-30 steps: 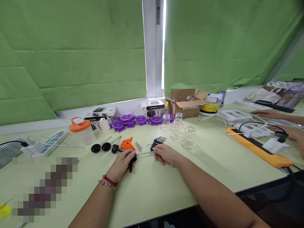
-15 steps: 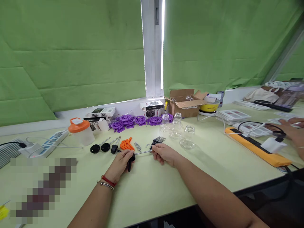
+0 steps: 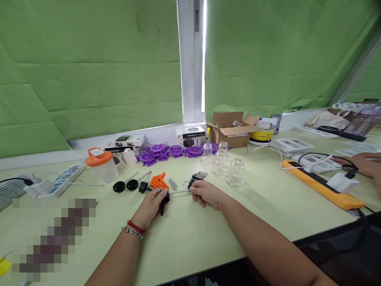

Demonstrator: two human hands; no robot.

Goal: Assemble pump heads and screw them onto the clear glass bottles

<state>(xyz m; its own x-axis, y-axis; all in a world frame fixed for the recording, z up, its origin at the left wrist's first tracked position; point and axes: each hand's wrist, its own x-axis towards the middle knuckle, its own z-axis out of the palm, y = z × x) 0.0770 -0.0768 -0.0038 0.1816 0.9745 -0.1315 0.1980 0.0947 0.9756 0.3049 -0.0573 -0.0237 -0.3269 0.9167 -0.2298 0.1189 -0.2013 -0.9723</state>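
Note:
My left hand [image 3: 152, 204] is closed on the black knob end of a metal rod [image 3: 178, 192], low over the table. My right hand [image 3: 205, 193] pinches the rod's other end, by a small black part. Just behind my hands lie two black-knobbed rods [image 3: 125, 184], a stack of orange angled pieces [image 3: 158, 181], loose steel pins [image 3: 173, 183] and a cluster of small black parts and springs [image 3: 198, 176].
Several clear glass jars [image 3: 235, 171] stand right of the parts. Purple plastic wheels [image 3: 175, 151], small boxes, an orange-lidded container [image 3: 101, 163], a power strip [image 3: 56, 180] and a cardboard box [image 3: 233, 129] line the back. Another person's hand [image 3: 364, 165] rests by an orange flat device [image 3: 323, 183] at right.
My hands hold the rod in nearly the same place. The other person's hands at the right have pulled back toward the frame's edge.

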